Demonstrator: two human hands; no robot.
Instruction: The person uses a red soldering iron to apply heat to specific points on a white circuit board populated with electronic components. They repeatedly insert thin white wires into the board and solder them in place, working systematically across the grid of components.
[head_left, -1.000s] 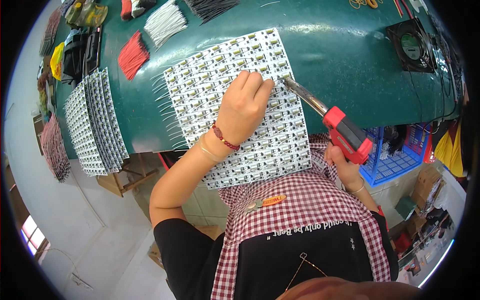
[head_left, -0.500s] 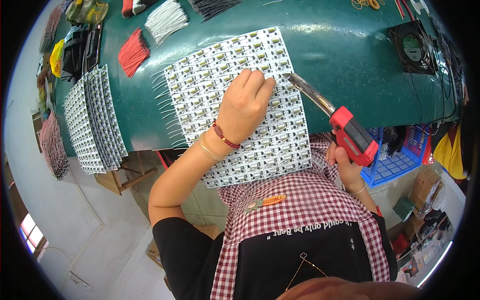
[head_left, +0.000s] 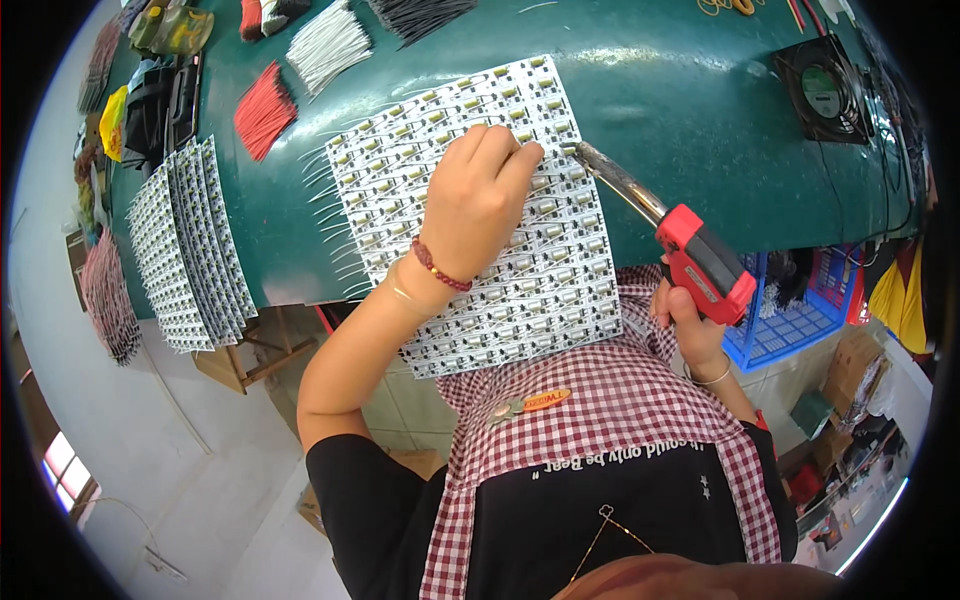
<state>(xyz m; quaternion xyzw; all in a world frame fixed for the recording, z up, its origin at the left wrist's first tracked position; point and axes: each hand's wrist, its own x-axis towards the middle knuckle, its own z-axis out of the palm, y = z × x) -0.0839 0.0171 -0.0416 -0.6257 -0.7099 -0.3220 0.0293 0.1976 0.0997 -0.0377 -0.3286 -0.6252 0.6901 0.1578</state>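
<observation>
A large white panel of small circuit boards [head_left: 555, 290] lies on the green table, its near edge reaching over my apron. Rows of small components cover it, and thin white wires stick out past its left edge. Above the panel's upper middle is my left hand [head_left: 478, 195], its fingers pinched together; whatever is between the fingertips is hidden. My right hand [head_left: 693, 330] grips a red and black soldering gun [head_left: 700, 262] by its handle. The gun's metal tip points up and left, at the panel's right part, a short way from my left fingertips.
Bundles of red wires [head_left: 265, 110], white wires [head_left: 328, 45] and black wires [head_left: 420, 15] lie on the table's far left. More board panels [head_left: 185, 245] stand curved at the left edge. A black fan [head_left: 822, 90] is at far right, above a blue crate [head_left: 790, 310].
My left hand has moved slightly left and away from me over the panel. The soldering gun and its tip have shifted a little left and up.
</observation>
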